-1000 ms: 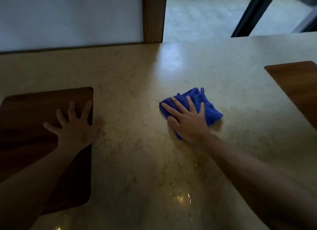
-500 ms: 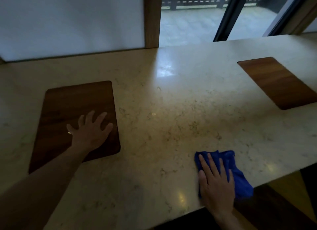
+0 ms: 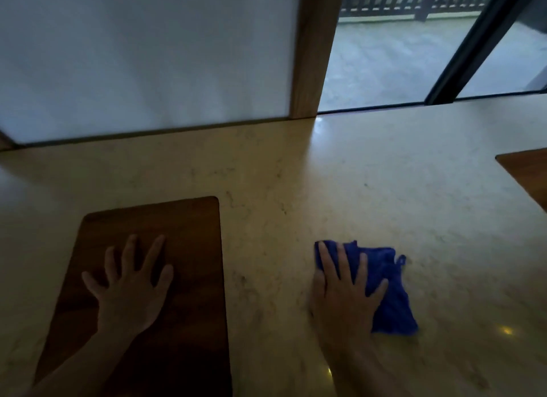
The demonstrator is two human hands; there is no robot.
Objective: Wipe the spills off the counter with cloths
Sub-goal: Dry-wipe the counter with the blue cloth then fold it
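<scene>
The blue cloth (image 3: 384,287) has been carried away from the near edge of the tabletop (image 3: 325,174), where it lay half a second ago, back toward the middle; another stroke of the wiping is judged to be under way. The cloth is pressed flat under the right hand (image 3: 346,296), whose fingers are straight and spread. The left hand (image 3: 130,287) is laid open, holding nothing, on a dark wooden board (image 3: 183,225) near the left end. No spill can be made out in the dim light. Counted: one cloth, two hands, two boards, the second board (image 3: 527,171) being cut off at the right edge.
</scene>
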